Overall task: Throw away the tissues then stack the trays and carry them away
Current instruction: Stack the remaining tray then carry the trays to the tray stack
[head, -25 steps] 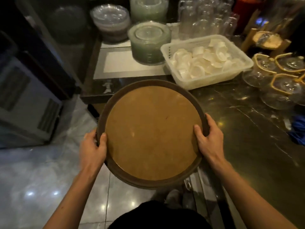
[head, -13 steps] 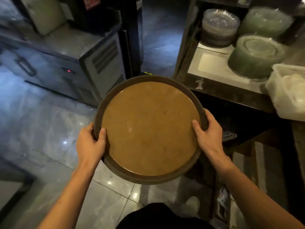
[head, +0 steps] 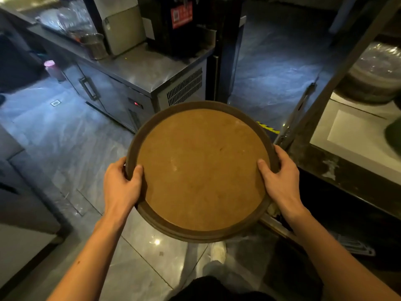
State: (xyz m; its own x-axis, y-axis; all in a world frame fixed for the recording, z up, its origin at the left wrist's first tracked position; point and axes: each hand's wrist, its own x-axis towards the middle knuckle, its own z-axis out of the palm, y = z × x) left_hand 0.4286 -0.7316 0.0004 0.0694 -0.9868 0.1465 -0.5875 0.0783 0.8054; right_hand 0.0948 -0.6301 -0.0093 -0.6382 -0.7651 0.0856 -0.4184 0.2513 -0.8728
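Note:
A round brown tray with a dark raised rim and a bare tan top hangs level in front of me over the tiled floor. My left hand grips its left rim, thumb on top. My right hand grips the right rim the same way. At the near edge a second rim shows beneath the top one, so the trays look stacked. No tissues are in view.
A steel under-counter fridge stands ahead on the left with a metal pot on it. A dark shelf unit with stacked plates is close on my right. A tiled floor passage runs ahead between them.
My view has swung left, away from the counter with the white basket and glassware, toward the steel fridge and the passage. The tray stays held in both hands with the same grip.

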